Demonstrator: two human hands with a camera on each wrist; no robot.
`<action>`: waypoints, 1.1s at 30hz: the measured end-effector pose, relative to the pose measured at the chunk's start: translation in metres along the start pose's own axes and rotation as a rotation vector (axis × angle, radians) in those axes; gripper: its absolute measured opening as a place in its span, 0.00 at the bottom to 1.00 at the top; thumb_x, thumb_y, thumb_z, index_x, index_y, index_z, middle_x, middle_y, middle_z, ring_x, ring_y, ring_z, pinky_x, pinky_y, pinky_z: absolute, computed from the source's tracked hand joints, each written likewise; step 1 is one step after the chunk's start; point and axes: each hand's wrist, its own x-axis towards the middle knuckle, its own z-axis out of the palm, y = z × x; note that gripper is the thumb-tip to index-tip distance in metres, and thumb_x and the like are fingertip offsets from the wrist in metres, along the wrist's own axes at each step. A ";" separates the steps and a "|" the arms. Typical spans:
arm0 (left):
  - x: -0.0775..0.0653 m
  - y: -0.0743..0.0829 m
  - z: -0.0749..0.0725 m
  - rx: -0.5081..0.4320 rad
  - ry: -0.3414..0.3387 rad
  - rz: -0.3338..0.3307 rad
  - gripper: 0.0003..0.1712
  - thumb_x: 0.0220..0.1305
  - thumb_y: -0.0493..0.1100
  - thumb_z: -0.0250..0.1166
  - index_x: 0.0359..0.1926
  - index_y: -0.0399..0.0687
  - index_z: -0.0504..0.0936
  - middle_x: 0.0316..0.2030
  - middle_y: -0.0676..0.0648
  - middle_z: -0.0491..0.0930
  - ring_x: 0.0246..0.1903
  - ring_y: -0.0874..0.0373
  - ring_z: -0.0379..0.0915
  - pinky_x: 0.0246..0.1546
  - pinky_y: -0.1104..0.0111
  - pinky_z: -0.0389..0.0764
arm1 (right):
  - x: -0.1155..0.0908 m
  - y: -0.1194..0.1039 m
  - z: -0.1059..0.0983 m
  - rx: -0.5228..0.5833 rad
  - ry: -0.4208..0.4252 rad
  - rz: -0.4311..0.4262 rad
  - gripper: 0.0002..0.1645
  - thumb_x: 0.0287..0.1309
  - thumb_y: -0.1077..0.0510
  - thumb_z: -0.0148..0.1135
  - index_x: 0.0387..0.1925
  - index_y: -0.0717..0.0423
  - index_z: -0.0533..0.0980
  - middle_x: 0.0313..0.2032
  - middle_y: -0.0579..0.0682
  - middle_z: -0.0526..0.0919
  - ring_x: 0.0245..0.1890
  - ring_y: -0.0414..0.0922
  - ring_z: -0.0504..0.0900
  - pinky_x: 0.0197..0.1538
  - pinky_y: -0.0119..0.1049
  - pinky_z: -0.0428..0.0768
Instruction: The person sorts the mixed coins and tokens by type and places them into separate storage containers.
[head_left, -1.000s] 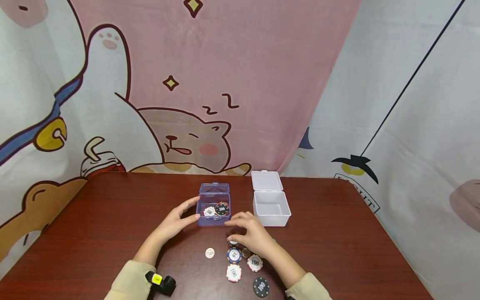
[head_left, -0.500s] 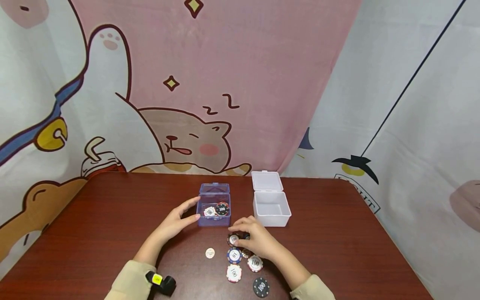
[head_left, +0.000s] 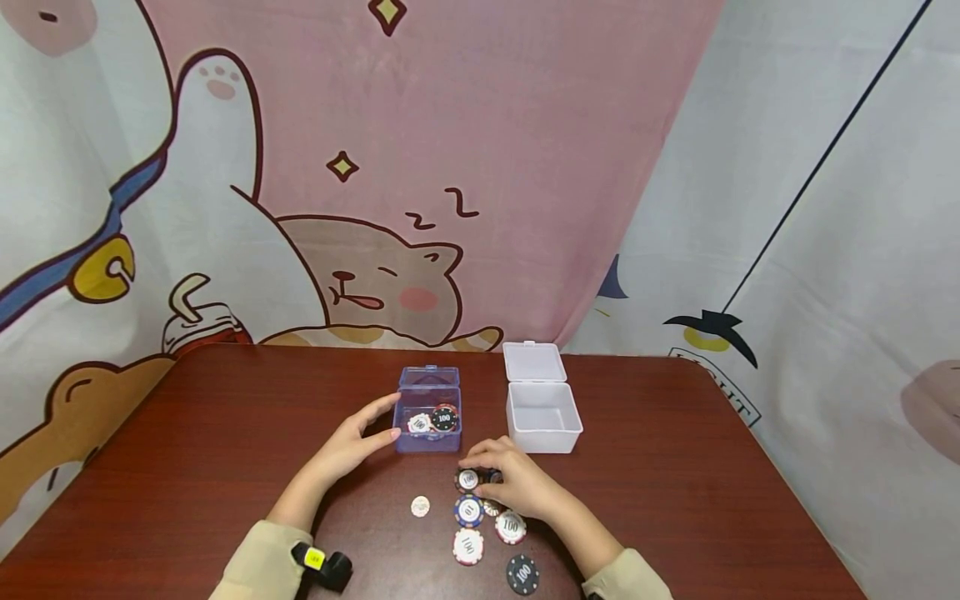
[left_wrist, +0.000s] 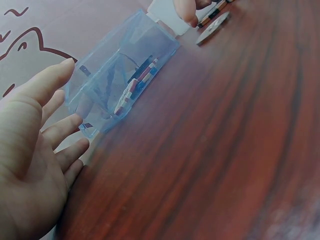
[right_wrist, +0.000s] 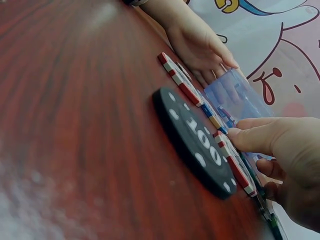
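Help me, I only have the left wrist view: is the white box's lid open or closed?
Observer: Open; in the head view the lid of the white box is swung back.
Operator: Can you read any number inside the blue box?
Observer: Yes, the black chip in it reads 100.
Operator: Which loose chip lies farthest from the two boxes?
Observer: Another black one, lying flat, also marked 100.

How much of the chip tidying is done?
Looks done: some chips lie in the blue box, beside the left hand. In hand: the right hand is by a dark-rimmed 100 chip, but I can't tell whether its grip has anything. Probably still to go: the loose blue chip, black chip and others on the table.
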 end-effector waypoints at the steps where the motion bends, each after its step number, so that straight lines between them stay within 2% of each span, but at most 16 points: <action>1: 0.000 0.000 0.000 0.002 0.000 -0.001 0.35 0.62 0.40 0.66 0.68 0.41 0.65 0.65 0.36 0.65 0.66 0.41 0.55 0.63 0.42 0.51 | 0.000 0.001 0.000 -0.001 -0.003 -0.007 0.22 0.48 0.63 0.72 0.49 0.55 0.82 0.47 0.44 0.79 0.47 0.42 0.71 0.50 0.37 0.71; 8: -0.001 0.001 0.000 0.005 -0.001 -0.006 0.35 0.62 0.40 0.65 0.68 0.41 0.65 0.65 0.36 0.65 0.66 0.41 0.54 0.63 0.42 0.51 | 0.001 0.004 0.002 0.023 -0.029 -0.070 0.21 0.50 0.64 0.70 0.49 0.56 0.82 0.49 0.45 0.79 0.46 0.41 0.70 0.49 0.35 0.71; 20: -0.001 0.003 0.001 0.001 0.002 -0.018 0.35 0.63 0.40 0.65 0.68 0.41 0.64 0.65 0.35 0.64 0.66 0.40 0.54 0.63 0.41 0.51 | 0.000 0.005 0.002 0.019 -0.045 -0.061 0.19 0.53 0.61 0.69 0.49 0.54 0.82 0.47 0.43 0.78 0.46 0.39 0.69 0.48 0.33 0.71; 33: -0.001 0.003 0.001 0.009 0.000 -0.013 0.34 0.63 0.39 0.64 0.69 0.40 0.64 0.65 0.35 0.64 0.66 0.39 0.54 0.63 0.41 0.51 | 0.000 0.004 0.001 -0.052 -0.039 -0.076 0.19 0.55 0.57 0.69 0.50 0.55 0.82 0.45 0.44 0.77 0.45 0.40 0.70 0.47 0.33 0.72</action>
